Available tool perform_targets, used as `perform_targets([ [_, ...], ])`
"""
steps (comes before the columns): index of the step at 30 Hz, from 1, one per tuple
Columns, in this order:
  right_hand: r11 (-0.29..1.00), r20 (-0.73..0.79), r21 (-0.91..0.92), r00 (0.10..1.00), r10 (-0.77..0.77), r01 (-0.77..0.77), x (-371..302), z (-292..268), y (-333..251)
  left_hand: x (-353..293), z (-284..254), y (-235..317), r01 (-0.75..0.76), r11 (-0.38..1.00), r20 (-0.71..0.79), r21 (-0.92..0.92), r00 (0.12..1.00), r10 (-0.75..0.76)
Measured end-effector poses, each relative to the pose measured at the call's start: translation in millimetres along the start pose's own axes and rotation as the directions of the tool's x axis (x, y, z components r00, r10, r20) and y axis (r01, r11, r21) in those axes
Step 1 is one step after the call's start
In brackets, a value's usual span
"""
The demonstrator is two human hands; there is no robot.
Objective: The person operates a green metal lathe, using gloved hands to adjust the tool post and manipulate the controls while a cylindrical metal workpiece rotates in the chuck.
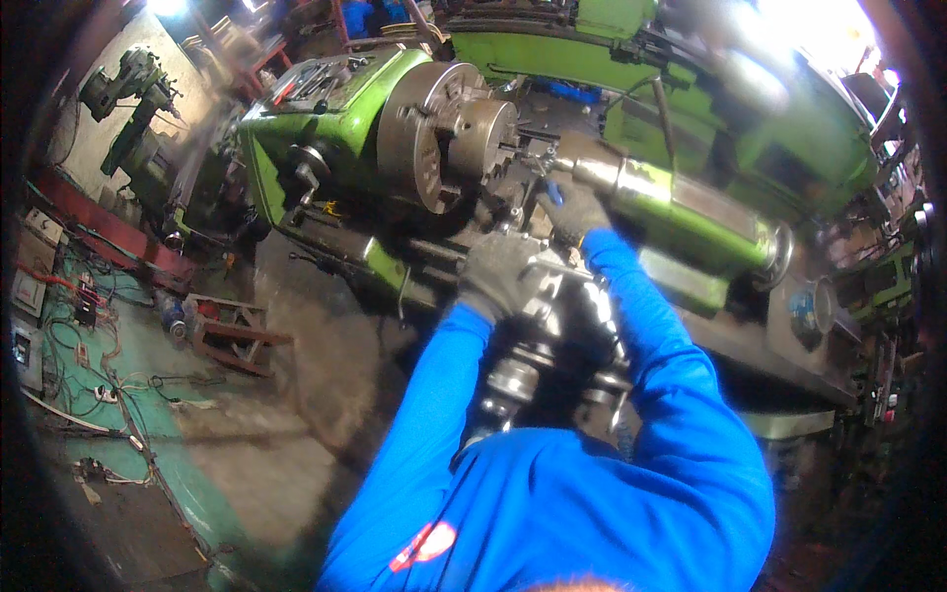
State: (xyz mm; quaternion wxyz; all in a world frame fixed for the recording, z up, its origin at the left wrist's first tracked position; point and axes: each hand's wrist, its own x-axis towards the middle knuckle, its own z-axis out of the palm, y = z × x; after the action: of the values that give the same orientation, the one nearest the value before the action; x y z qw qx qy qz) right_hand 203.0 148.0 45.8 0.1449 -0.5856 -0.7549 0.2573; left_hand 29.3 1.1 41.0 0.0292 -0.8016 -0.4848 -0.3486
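I stand at a green metal lathe [390, 99], both hands in grey work gloves over its carriage. My left hand [496, 273] is closed at the near side of the carriage, beside a pale metal lever [559, 267]; what lies under its fingers is hidden. Farther right and higher, my right hand [575, 212] curls near the tool post, just below the tailstock barrel [589, 161]. A small blue piece [554, 192] shows at its fingertips, too small to name. A round steel workpiece [480, 136] sits in the large chuck [426, 136], left of my right hand.
The tailstock handwheel [778, 253] stands at the right end. Tools lie on the headstock top [326, 83]. Metal slides and handles [513, 378] reach toward my body. A wooden stand [233, 333] and loose cables [118, 395] are on the floor at left. Another green machine [538, 54] stands behind.
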Motion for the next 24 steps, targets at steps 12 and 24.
perform_targets([
  [12, 0.999, 0.049, -0.023, 0.998, 0.038, -0.037, -1, -2, -5, 1, -2, 2, -0.013, 1.0, -0.058, -0.004, 0.998, 0.013],
  [24, 0.999, -0.001, -0.031, 1.0, -0.011, 0.011, 3, 3, 2, 0, -1, 1, -0.008, 1.0, -0.062, 0.008, 0.998, 0.008],
])
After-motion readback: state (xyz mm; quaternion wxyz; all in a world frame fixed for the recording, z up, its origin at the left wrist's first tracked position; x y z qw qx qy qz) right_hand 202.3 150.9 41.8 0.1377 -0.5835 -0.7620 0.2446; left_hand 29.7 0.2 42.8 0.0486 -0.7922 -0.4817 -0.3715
